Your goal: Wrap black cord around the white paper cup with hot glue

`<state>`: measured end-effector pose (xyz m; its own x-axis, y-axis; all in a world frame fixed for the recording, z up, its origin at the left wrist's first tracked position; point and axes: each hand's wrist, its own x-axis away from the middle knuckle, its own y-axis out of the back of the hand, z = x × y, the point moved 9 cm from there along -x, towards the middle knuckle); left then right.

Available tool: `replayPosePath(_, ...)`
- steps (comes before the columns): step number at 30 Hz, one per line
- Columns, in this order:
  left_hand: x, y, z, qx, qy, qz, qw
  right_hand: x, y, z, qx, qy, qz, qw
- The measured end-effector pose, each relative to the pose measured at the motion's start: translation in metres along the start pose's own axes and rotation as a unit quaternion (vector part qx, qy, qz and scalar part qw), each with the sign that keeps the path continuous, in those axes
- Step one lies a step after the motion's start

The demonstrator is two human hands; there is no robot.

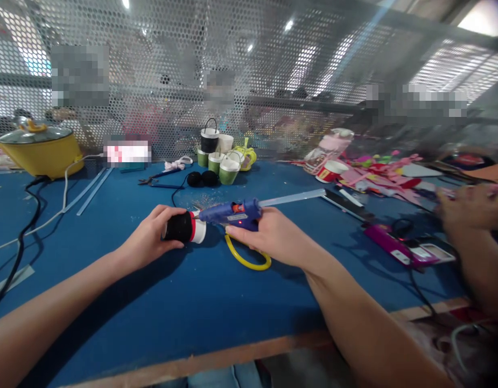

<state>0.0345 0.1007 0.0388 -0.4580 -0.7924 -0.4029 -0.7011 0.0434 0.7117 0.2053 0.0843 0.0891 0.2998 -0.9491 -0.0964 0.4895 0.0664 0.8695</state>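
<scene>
My left hand (154, 237) is closed around a small cup (179, 228), black over most of its side with a red band and a white end; it lies tilted on its side just over the table. In my right hand (273, 237) is a blue hot glue gun (228, 213) with a clear glue stick (293, 198) poking out of its back. Its nozzle meets the cup near the red band; I cannot tell whether glue is coming out. Below the gun, yellow-handled scissors (249, 264) lie partly hidden by my right hand.
Several small green, white and black buckets (228, 171) stand at the back, with black pompoms (202, 179) and pliers (160, 182) in front. A yellow pot (41, 151) sits left. On the right are a purple device (398, 245), pink scraps (390, 175) and another person's hand (470, 210).
</scene>
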Motion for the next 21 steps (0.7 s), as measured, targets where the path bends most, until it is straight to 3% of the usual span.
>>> replayPosePath(10, -0.0001, 0.0006, 0.0027, 0.004, 0.018, 0.003, 1.000, 0.0019, -0.0058, 0.0079, 0.078, 0.055, 0.004, 0.995)
replayPosePath(21, 0.0001, 0.0008, -0.0043, 0.001, -0.005, 0.011, 1.000, 0.0037, -0.0041, 0.0112, 0.067, 0.066, -0.007, 0.996)
